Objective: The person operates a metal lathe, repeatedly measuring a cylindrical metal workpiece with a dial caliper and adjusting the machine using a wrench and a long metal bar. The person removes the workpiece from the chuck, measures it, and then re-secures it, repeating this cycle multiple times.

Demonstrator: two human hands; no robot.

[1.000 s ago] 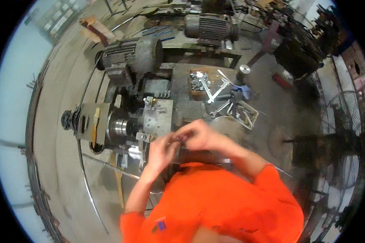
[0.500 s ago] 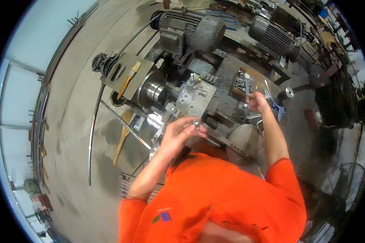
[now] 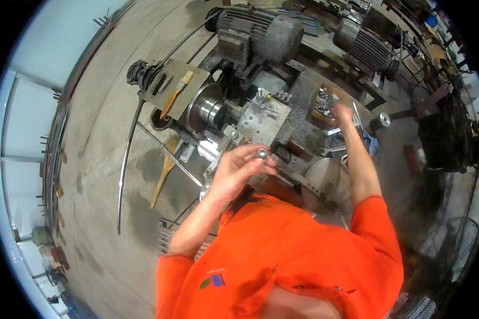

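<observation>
The left hand (image 3: 238, 169) pinches a small, round, silvery metal part (image 3: 262, 153) at its fingertips, holding it just above the near edge of a grey machine block (image 3: 261, 118). The right hand (image 3: 344, 114) is stretched out over a small tray of shiny metal pieces (image 3: 323, 102); whether its fingers are closed on anything cannot be told from this view.

Both bare forearms run back to a bright orange shirt (image 3: 282, 255) filling the lower part of the frame, a small coloured badge on its chest. Beyond the hands sits a worn lathe-like machine on a stained concrete floor (image 3: 101, 159). Two large, ribbed electric motors stand at its far side, one dark and centred (image 3: 261, 32), one to the right (image 3: 364, 48). A polished steel chuck (image 3: 210, 109) faces the grey block, and beside it lies a flat grey plate (image 3: 178, 87) bearing a paintbrush with a yellow handle (image 3: 174, 95).

A round, dull metal disc (image 3: 327, 178) rests just below the right forearm. A long, thin metal rod (image 3: 125, 165) lies curved across the floor at left, near a wooden-handled tool (image 3: 162, 175). The silvery part stays apart from the tray, well over on the left side of the machine.
</observation>
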